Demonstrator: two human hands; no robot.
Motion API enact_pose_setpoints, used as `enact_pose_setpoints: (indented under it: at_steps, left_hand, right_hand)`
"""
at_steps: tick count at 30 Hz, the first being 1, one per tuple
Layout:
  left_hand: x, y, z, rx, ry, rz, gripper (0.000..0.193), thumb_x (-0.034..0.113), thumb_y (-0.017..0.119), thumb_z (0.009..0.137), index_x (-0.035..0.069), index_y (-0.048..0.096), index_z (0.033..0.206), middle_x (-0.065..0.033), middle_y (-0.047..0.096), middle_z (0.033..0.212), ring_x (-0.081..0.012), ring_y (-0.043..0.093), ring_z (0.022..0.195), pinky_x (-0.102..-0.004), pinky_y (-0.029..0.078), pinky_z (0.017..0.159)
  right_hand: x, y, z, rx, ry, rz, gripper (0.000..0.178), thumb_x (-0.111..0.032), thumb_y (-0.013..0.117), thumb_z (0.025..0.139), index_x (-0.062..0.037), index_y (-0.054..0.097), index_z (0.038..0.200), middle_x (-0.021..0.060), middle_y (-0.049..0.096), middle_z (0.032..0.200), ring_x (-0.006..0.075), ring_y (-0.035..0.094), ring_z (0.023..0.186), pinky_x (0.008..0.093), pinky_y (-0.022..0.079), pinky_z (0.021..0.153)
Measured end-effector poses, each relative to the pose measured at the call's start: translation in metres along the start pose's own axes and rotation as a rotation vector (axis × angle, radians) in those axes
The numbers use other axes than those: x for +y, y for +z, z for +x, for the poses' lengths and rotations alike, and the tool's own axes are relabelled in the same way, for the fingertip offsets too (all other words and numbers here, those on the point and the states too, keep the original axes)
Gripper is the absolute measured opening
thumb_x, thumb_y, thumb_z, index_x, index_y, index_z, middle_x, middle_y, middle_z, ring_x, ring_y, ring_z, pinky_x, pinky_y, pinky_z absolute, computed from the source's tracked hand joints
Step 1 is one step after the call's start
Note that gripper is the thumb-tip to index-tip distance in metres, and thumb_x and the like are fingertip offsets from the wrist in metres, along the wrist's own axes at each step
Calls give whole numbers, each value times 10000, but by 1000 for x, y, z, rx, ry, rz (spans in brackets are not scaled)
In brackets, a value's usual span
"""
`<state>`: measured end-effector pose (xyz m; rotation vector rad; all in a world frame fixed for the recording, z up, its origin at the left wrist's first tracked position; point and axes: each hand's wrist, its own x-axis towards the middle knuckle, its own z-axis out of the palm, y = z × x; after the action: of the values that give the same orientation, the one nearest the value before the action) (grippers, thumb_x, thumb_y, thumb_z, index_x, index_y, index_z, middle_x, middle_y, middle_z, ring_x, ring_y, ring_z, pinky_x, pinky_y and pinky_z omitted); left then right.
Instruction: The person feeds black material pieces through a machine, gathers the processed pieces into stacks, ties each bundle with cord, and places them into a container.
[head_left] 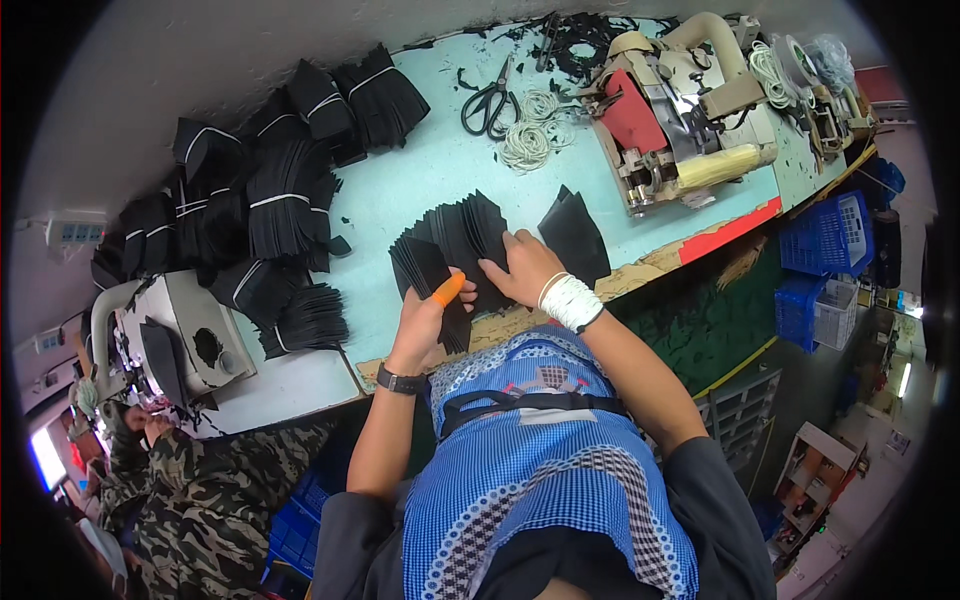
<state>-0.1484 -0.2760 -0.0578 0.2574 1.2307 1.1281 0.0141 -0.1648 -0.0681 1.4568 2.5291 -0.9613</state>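
Observation:
A fanned stack of black flat pieces (pixel 455 232), which look like cut fabric, stands on the table edge in front of me. My left hand (pixel 430 312), with an orange cover on its thumb, grips the stack's near left part. On the stack's right end, my right hand (pixel 526 270) is closed with thumb and fingers on the pieces. Some of its fingertips are hidden. White elastic cord (pixel 571 302) is wound round my right wrist. Just right of that hand lies a smaller black pile (pixel 573 235), apart from the stack.
Tied black bundles (pixel 285 195) crowd the table's left side. Black scissors (pixel 489 106) and coils of white cord (pixel 530 140) lie at the back. A sewing machine (pixel 690 110) stands right, another machine (pixel 190 335) left, beside a person in camouflage (pixel 210 490). Blue crates (pixel 825 240) are stacked right.

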Motion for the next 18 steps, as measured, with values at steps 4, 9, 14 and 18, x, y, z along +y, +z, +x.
enact_pose_setpoints:
  at_steps: [4, 9, 14, 18]
  left_hand:
    - [1, 2, 1, 25, 4, -19, 265, 139, 517, 975, -6, 539, 1197, -148, 659, 1026, -226, 659, 936, -336, 553, 813]
    - [9, 15, -1, 13, 200, 35, 282, 159, 557, 965, -1, 538, 1197, -137, 643, 1096, -208, 638, 1001, -355, 539, 853]
    - [14, 31, 5, -138, 121, -184, 315, 174, 599, 953, 39, 531, 1229, -99, 624, 1094, -167, 629, 1005, -344, 543, 848]
    - [12, 31, -5, -109, -43, -202, 348, 190, 689, 897, 14, 533, 1153, -62, 625, 977, -146, 642, 877, -274, 546, 738]
  right_hand:
    - [3, 3, 1, 32, 4, -13, 428, -247, 616, 840, 128, 563, 1038, 288, 600, 988, 414, 628, 911, 441, 520, 817]
    - [-13, -37, -9, 73, -67, 281, 422, -166, 613, 797, 136, 542, 1084, 286, 602, 935, 424, 617, 886, 451, 511, 812]
    - [-65, -57, -57, 50, -213, 211, 516, -174, 647, 813, 104, 514, 1228, 224, 608, 971, 352, 623, 898, 420, 520, 786]
    - [-52, -60, -61, -202, 46, 759, 372, -213, 722, 820, 83, 628, 1025, 118, 656, 829, 181, 626, 736, 316, 507, 681]
